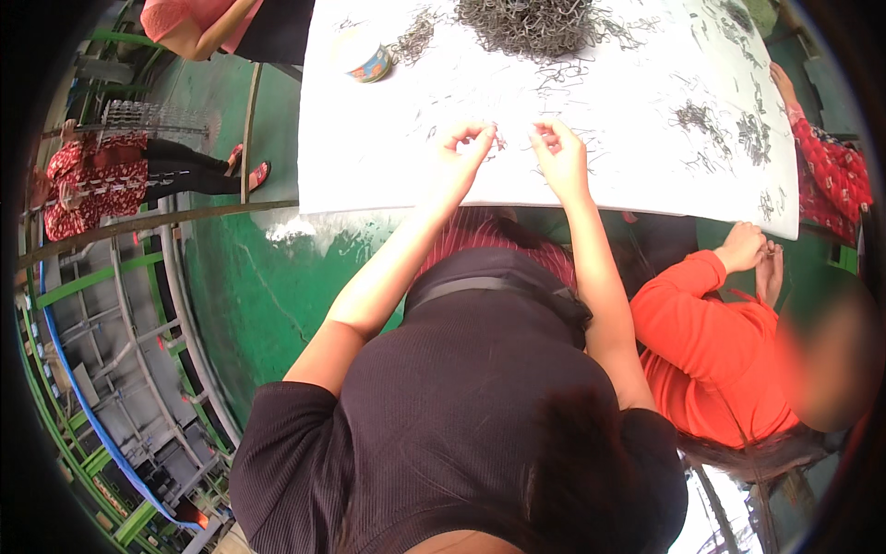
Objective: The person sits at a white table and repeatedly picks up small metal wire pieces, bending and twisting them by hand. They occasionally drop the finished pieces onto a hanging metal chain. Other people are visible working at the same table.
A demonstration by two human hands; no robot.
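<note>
Mostly, the dark hooks [528, 26] lie heaped by the table's [355, 152] far edge. Toward its near edge, left hand [464, 150] and right hand [562, 157] each curl a narrow grip, contents unclear. Hooks look light, stiff; best pinched mid-length.

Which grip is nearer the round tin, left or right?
Left. The left grip is nearer the wearer than the round tin and to its right; the right grip is also nearer the wearer, but farther right.

Green floor [272, 319], co-worker in orange [715, 355], red-shoed person [120, 173]; blue strip [81, 409], possibly a hose
</note>
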